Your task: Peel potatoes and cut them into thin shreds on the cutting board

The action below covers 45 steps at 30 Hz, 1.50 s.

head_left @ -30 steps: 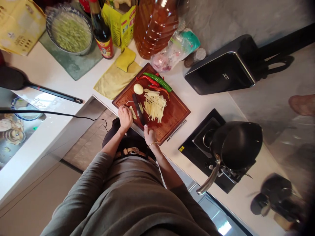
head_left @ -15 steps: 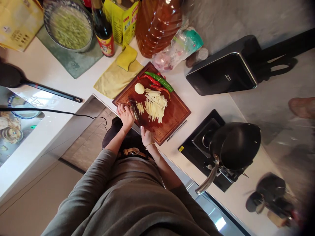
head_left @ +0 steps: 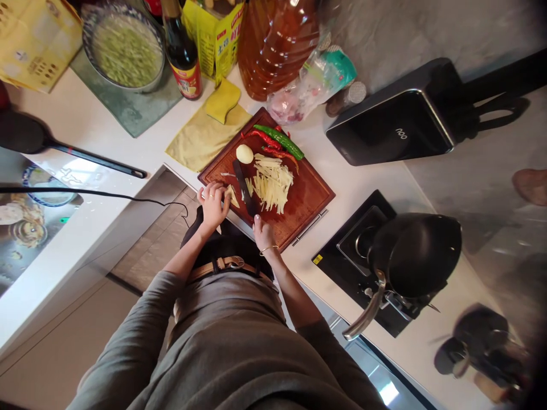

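My right hand (head_left: 264, 233) grips a dark-bladed kitchen knife (head_left: 244, 185), its blade lying across the wooden cutting board (head_left: 310, 199). My left hand (head_left: 214, 204) is at the board's near left edge, fingers bent against a pale vegetable piece (head_left: 232, 196), apparently potato, partly hidden by the fingers. Right of the blade lies a pile of pale cut strips (head_left: 273, 183). Behind the blade sits a whole, peeled, pale round vegetable (head_left: 245, 154). Along the far edge lie a green chili pepper (head_left: 280, 141) and several red chili peppers (head_left: 265, 138).
A black wok (head_left: 421, 256) stands on the cooktop (head_left: 342, 250) at right. Yellow cloth (head_left: 200, 139), a sauce bottle (head_left: 184, 62), an oil jug (head_left: 277, 45) and a covered bowl (head_left: 128, 51) stand beyond the board. A black spatula (head_left: 94, 159) lies left, near the sink.
The knife has moved right, away from my left fingers, towards the strip pile. My left hand has shifted slightly left and down, uncovering the pale piece. The whole view has shifted slightly.
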Each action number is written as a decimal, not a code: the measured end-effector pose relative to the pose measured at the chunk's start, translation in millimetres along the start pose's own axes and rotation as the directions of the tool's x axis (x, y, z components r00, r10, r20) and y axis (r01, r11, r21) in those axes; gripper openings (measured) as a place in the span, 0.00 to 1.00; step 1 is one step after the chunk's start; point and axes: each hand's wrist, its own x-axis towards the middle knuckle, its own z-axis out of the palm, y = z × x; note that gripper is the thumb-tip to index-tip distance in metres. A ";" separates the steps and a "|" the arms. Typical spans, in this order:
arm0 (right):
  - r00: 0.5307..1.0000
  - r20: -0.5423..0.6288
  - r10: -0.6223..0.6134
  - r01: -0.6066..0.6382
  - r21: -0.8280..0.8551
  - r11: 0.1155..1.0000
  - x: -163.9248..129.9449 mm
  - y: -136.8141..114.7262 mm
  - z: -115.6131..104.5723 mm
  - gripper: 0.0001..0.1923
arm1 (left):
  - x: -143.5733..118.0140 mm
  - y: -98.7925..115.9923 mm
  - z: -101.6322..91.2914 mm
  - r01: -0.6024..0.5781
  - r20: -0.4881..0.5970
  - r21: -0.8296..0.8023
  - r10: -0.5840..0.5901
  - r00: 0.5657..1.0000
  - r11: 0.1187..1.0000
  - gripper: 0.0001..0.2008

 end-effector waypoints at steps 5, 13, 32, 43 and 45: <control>0.999 0.049 -0.017 0.018 -0.020 1.000 -10.5 -3.3 -1.5 0.37 | -9.2 -18.4 -9.1 -0.228 0.150 0.009 0.224 0.963 0.974 0.11; 0.999 0.046 0.017 -0.012 -0.120 0.993 -10.9 -8.7 1.9 0.30 | -3.3 -24.2 -3.3 -0.310 0.217 -0.072 0.318 0.923 0.948 0.14; 0.999 -0.028 0.034 -0.032 0.042 0.999 19.0 -5.5 -3.5 0.39 | 2.9 -21.6 11.2 -0.363 0.231 -0.001 0.354 0.906 0.932 0.14; 1.000 -0.002 -0.013 0.013 -0.099 0.995 -1.8 12.9 -19.4 0.33 | -4.6 -23.1 9.1 -0.409 0.195 0.004 0.401 0.895 0.912 0.16; 1.000 0.013 -0.017 0.018 -0.116 0.993 -3.3 11.8 -16.4 0.33 | -6.8 -22.4 7.8 -0.429 0.232 0.012 0.415 0.880 0.903 0.16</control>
